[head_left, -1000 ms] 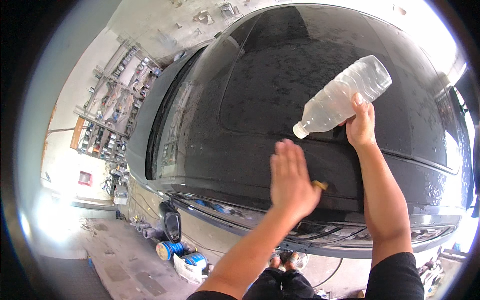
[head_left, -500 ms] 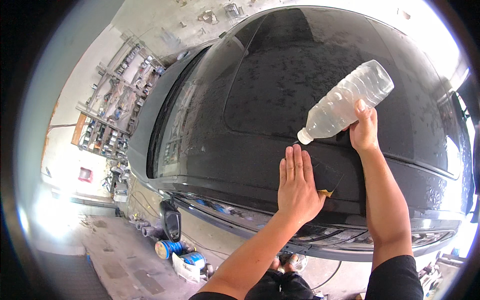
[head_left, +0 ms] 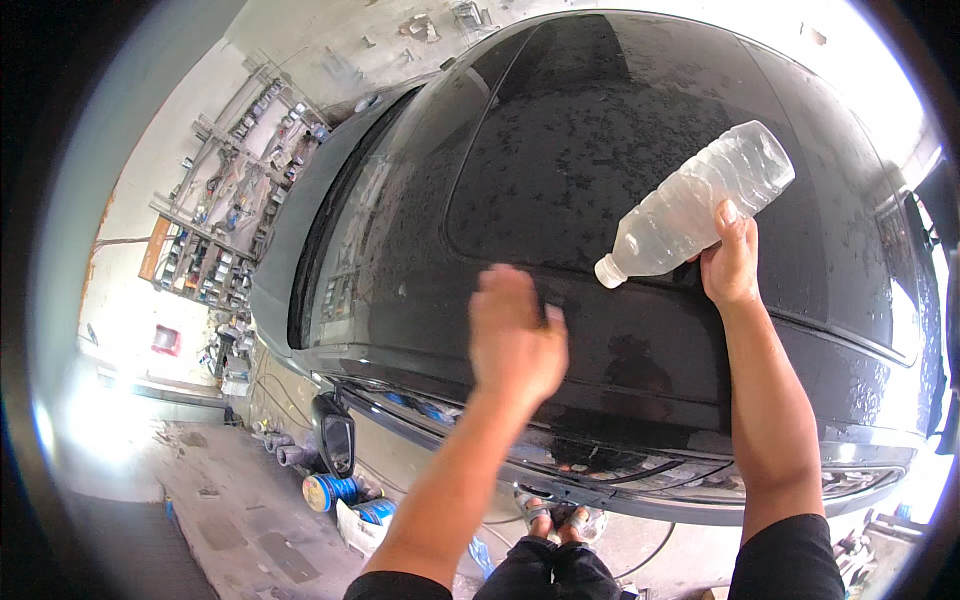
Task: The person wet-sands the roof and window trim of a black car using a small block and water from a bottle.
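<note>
Right of centre, right hand [head_left: 733, 262] curled round bottle [head_left: 685, 215] (probably light, squeezable, slippery if wet; best gripped mid-body). Centre, left hand [head_left: 515, 345] blurred over roof [head_left: 560, 190], fingers extended; grasp unclear.

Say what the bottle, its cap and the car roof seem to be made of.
Bottle: likely thin, translucent plastic, its ridged wall letting light through. Cap: probably plastic too, opaque white and smooth. Roof: dark, smooth, with a patchy wet sheen; perhaps painted metal, though glass parts are possible.
</note>
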